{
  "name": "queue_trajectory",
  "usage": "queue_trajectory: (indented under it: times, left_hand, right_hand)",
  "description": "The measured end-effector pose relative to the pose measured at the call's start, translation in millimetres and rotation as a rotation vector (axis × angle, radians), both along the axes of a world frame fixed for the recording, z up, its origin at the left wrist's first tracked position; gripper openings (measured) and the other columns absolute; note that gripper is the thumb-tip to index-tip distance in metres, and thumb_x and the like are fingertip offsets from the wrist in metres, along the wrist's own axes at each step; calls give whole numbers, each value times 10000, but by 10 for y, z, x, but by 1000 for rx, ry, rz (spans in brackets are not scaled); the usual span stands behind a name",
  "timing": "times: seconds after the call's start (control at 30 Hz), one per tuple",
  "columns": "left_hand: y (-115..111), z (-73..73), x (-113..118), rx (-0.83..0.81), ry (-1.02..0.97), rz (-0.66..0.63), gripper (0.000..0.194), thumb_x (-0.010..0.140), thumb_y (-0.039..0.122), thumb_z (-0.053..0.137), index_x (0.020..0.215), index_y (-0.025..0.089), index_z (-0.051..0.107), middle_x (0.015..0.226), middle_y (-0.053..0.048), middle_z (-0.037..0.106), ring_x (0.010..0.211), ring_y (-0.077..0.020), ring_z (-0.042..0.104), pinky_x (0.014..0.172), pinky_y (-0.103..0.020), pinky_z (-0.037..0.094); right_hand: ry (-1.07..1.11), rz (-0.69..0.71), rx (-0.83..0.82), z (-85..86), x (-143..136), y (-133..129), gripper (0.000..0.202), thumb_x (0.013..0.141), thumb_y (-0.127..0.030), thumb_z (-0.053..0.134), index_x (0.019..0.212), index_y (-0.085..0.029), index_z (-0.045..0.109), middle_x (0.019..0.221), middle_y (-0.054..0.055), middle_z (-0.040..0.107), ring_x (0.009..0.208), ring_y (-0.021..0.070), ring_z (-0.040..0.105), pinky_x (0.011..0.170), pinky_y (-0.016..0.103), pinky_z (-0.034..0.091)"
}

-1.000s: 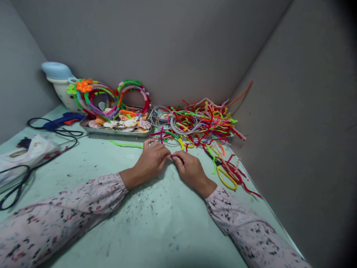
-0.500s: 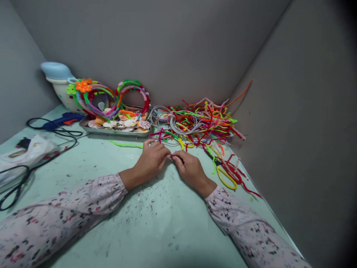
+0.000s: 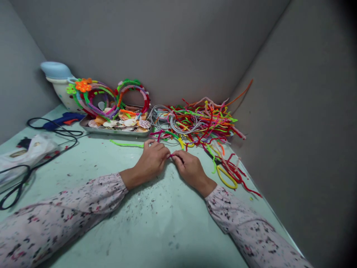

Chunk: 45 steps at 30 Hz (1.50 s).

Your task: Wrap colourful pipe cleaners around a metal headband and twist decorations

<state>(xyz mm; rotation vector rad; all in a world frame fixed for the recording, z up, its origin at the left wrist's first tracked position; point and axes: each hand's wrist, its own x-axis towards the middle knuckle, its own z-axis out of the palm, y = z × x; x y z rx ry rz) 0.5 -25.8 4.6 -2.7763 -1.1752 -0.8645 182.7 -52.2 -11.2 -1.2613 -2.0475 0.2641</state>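
Over the middle of the pale green table (image 3: 167, 223), my left hand (image 3: 151, 159) pinches a magenta pipe cleaner (image 3: 171, 156). My right hand (image 3: 190, 167) grips the same piece a short way to the right, its fingers closed. Only a small stretch shows between the fingertips; the rest is hidden by my hands. Just beyond my left hand, magenta and green pipe-cleaner lengths stick up near a coil of grey wire (image 3: 181, 128). A light green pipe cleaner (image 3: 126, 144) lies to the left of my left fingers.
Behind stands a metal tray (image 3: 111, 131) of shells with colourful wrapped hoops (image 3: 134, 87). A heap of pipe cleaners (image 3: 212, 119) lies back right, with yellow-handled scissors (image 3: 227, 178) in front. At left are a black cable (image 3: 63, 130), a plastic bag (image 3: 36, 149) and a blue-lidded container (image 3: 57, 70).
My hands stay almost in place. A little more of the magenta pipe cleaner shows between my fingertips, and the fingers have shifted slightly apart.
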Motion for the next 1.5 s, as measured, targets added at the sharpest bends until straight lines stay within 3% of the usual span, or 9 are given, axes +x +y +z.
queue_trajectory:
  times: [1.0,1.1,1.23,1.37,1.5]
  left_hand:
    - [-26,12,8,-26,2,-3,209,931,221,434,883,178,634,829,-46,625,857,-214,531,964,-478,287]
    - [-36,35,8,18,-88,14,149,900,218,495,961,193,629,941,-62,638,952,-235,531,950,-462,312]
    - [-61,94,-8,121,-301,138,242,852,188,549,1094,184,560,1139,-104,580,1096,-261,488,938,-441,352]
    - [-63,109,-21,128,-442,177,208,840,166,541,1046,163,512,1067,-105,568,1032,-246,502,912,-423,396]
    - [-26,52,-16,36,-427,120,113,838,130,513,944,167,530,957,-76,575,941,-223,523,847,-384,431]
  right_hand:
    - [6,-43,0,8,-14,-13,140,905,-248,530,942,-195,654,849,27,694,745,160,619,705,251,436]
    - [20,-66,10,17,-13,-11,153,907,-243,521,958,-194,657,855,31,696,743,161,620,690,250,434]
    - [71,-138,11,43,-15,-7,162,898,-234,522,958,-185,664,827,32,702,692,158,620,650,249,430]
    - [127,-178,13,63,-11,-2,177,906,-254,510,943,-183,667,805,33,707,679,160,626,646,247,431]
    - [166,-193,21,60,2,4,192,920,-280,498,956,-182,660,820,35,709,690,161,629,654,247,435]
